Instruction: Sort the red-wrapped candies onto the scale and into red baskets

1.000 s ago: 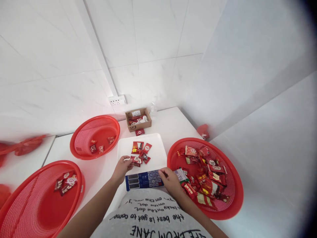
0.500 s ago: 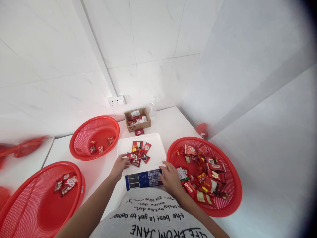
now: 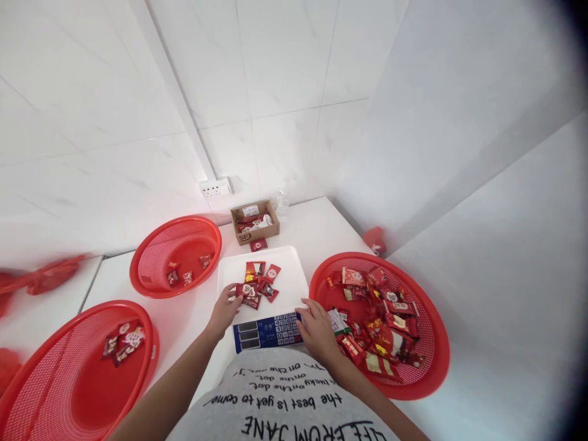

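A white weighing scale with a flat pan stands in front of me, its blue keypad panel facing me. Several small red wrapped candies lie in a cluster on the pan. At the left of this cluster, my left hand has thumb and finger closed around the end of one dark red candy packet. My right hand rests at the pan's front right corner beside the keypad, fingers apart and holding nothing. Close to its right is a red mesh basket with many mixed red packets.
Two more red baskets, one at the back left and one at the front left, hold a few packets each. Behind the scale stands a cardboard box of packets, with one red packet before it. A wall socket is above.
My left hand has shifted very slightly, its fingers now covering the packet's left end more closely. My right hand and the candies stay nearly as they were.
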Demonstrator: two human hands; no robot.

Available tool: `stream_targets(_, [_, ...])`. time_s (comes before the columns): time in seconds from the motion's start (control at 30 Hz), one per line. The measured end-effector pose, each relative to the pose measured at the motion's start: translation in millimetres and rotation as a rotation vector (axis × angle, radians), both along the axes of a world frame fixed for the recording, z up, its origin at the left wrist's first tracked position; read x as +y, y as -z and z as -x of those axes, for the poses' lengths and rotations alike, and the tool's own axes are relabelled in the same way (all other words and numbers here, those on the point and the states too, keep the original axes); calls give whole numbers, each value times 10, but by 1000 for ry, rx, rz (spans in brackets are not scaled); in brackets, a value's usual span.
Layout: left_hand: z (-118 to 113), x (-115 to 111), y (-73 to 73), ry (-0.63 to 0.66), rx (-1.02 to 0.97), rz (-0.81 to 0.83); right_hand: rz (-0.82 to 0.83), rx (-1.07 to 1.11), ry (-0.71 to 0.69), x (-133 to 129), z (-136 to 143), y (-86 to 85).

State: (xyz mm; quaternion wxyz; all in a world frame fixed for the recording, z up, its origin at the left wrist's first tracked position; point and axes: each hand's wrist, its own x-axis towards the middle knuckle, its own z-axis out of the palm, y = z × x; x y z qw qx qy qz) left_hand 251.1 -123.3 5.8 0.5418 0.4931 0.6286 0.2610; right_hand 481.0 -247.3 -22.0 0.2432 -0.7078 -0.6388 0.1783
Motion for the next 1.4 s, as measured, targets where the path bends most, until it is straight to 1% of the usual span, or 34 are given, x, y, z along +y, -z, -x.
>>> stream_targets(0.1, [-39,-20,13,5,8,10,1,3,-3,-1,-2,-2])
stream_targets(0.33, [-99,-61,-24,10,-51,61,1,-2,-6,2,-5,-13])
stream_targets(0.53, [-85,-105,24,19,-93,93,-9,15,0,-2,-6,-3])
stream_targets(0.63, [-75,-97,30,-11,-79,72,-13,19,1,-3,-10,4])
stream_targets(0.77, [-71,-52,-7,-39,-54,36,-20,20,2,1,-13,10])
stream_targets(0.9, [-79,-20,-21,-11,30,23,-15,8,8,2,-12,1])
stream_targets(0.97, [-79,-13,7,12,107,-21,-12,7,8,2,-12,-3])
stream_targets(1.2, [-60,-4,172,141,411,-340,-23,4,12,5,-17,20])
stream_targets(1.3, [-153,-16,185,199,521,-493,-21,8,8,8,-18,28])
stream_targets(1.4, [-340,-21,182,285,556,-604,-30,14,5,7,-16,28])
